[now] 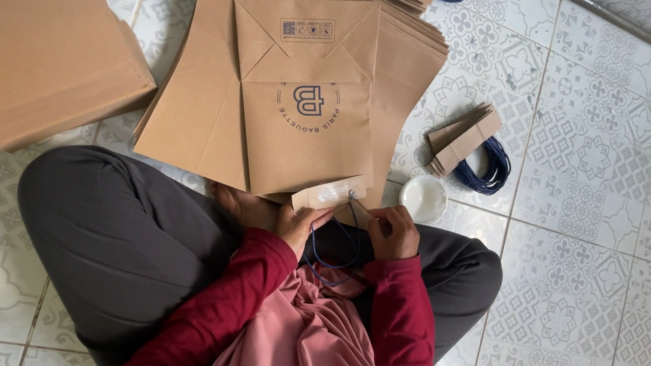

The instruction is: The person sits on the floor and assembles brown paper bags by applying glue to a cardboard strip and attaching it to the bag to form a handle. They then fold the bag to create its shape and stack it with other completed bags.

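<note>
A flat brown paper bag [300, 117] with a printed round emblem lies on a pile of the same bags, its open end toward my lap. My left hand [296, 224] pinches a small tan card strip [328, 194] at the bag's near edge. My right hand [394, 231] grips a thin blue cord [334, 259] that runs from the strip and loops down between my wrists. Both hands sit close together over my crossed legs.
A thick stack of flat brown bags [39, 60] lies at the left. A small bundle of tan card strips [463, 139] rests on coiled blue cords [488, 169] at the right, beside a small white round dish [423, 197]. Patterned floor tiles surround me.
</note>
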